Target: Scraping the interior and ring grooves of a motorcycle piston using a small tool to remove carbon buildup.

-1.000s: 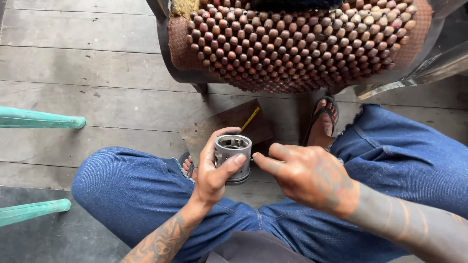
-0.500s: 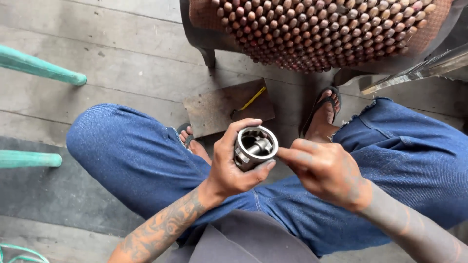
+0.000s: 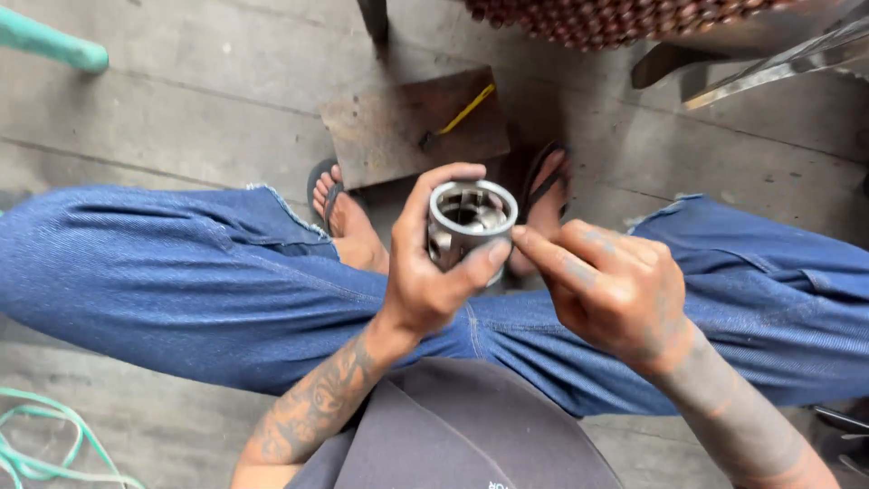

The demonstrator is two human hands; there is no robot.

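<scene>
Two hands working at one metal cylinder (image 3: 471,222), hollow end up, held over crossed denim legs (image 3: 226,281). Left hand (image 3: 425,272) gripping the cylinder, thumb pressing its near wall at 6 o'clock, fingers curling round the far wall at 10 o'clock. Right hand (image 3: 615,285) closing in from 3 o'clock, fingers bunched, one fingertip touching the rim; pinching anything small there — cannot tell. Compared with half a second ago: cylinder tilting more upright, opening facing the camera, right fingertip now meeting the rim instead of hovering just beside it, view swinging lower so the beaded seat (image 3: 615,18) is slipping off at 12 o'clock. Meaning, as a judgement: inspecting giving way to working on the rim itself. Lying on the plank floor (image 3: 181,100) beyond the cylinder at 12 o'clock, a dark slab (image 3: 398,136) with a yellow stick (image 3: 466,109); sandalled feet (image 3: 344,217) showing just beside it; teal bar (image 3: 54,45) at 10 o'clock, teal cord (image 3: 36,444) at 8 o'clock
</scene>
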